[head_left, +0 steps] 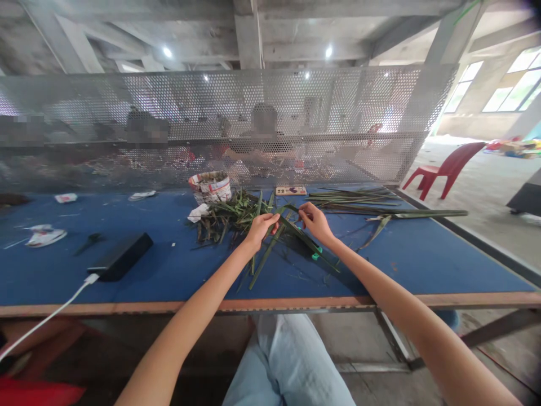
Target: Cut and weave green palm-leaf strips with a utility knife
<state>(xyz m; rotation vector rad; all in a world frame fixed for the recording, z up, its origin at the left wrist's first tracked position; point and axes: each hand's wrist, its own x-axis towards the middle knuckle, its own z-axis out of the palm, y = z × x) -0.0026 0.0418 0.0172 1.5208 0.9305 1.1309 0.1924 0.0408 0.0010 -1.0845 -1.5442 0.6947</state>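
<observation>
Green leaf strips (291, 226) run between my two hands above the blue tabletop. My left hand (262, 228) is closed, its thumb and fingers pinching the strips where they cross. My right hand (315, 221) pinches the end of a bent strip between thumb and fingertips. Several long strip ends hang down toward the table's front edge. Below my right hand lies a small teal tool (316, 252), partly hidden by the leaves. A heap of cut leaf scraps (228, 217) lies just beyond and left of my left hand.
A paper-covered container (211, 186) and a phone (291, 191) stand along the perforated metal screen (338, 124). Long leaves (359, 197) lie at the right. A black power bank (120, 256) with a white cable rests at the left. A red chair (443, 169) stands beyond the table.
</observation>
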